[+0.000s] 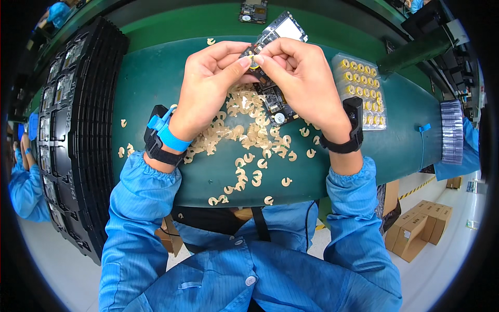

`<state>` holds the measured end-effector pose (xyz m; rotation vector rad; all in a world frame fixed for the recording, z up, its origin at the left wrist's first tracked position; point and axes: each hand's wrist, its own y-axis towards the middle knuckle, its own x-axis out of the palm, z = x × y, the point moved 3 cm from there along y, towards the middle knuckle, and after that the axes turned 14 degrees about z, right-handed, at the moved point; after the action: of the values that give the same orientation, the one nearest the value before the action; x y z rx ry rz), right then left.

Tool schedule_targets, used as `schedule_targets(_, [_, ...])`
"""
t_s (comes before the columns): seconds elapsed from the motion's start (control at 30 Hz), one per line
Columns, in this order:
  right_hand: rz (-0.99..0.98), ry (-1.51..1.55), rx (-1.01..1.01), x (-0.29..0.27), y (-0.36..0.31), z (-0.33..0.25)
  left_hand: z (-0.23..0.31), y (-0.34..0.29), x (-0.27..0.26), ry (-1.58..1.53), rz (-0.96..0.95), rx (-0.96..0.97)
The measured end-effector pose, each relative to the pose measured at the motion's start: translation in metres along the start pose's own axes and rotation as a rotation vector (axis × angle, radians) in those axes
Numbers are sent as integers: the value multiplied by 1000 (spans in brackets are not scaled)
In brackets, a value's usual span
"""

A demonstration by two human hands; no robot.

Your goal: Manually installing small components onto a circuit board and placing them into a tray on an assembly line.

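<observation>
Yellow small disc [253,64] sits pinched between your left hand [210,83] and right hand [301,78] fingertips, hiding most of the circuit board [275,39] toward twelve o'clock.

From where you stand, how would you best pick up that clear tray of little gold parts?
Probably by the clear tray's long side edges, coming from above with the right hand, nearest it. It lies flat on the green mat, its open pockets facing up, so keep it level.

I see dark green matt rubbery table mat [156,83]. Black circuit board [270,67] semi-gloss with shiny metal parts. Small gold round component [253,65] looks glossy metal. Clear plastic blister tray [361,91] glossy. Beige paper-like crescent scraps [244,135] matt. Stacked black plastic trays [88,130] dull sheen.
</observation>
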<state>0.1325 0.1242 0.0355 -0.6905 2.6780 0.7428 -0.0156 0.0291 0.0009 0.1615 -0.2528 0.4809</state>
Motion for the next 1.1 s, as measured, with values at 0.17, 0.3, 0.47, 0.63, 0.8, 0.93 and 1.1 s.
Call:
schedule_targets(0.17, [24,5,-14,2,0,-2,-1,0,-2,-32,28,-28])
schedule_targets(0.3, [40,11,-27,1,-1,-3,1,-1,0,2,30,-15])
schedule_targets(0.47, [86,-9,-70,1,-1,-6,4,-2,1,4,44,50])
schedule_targets(0.63, [172,-14,-162,4,-4,-8,5,-1,0,14,55,68])
schedule_targets(0.8, [203,-27,-257,6,-5,-12,7,0,0,10,44,77])
schedule_targets(0.93, [198,-53,-280,6,-5,-15,7,1,-2,22,64,76])
schedule_targets(1.1, [190,-59,-315,6,-4,-16,6,2,-1,10,72,70])
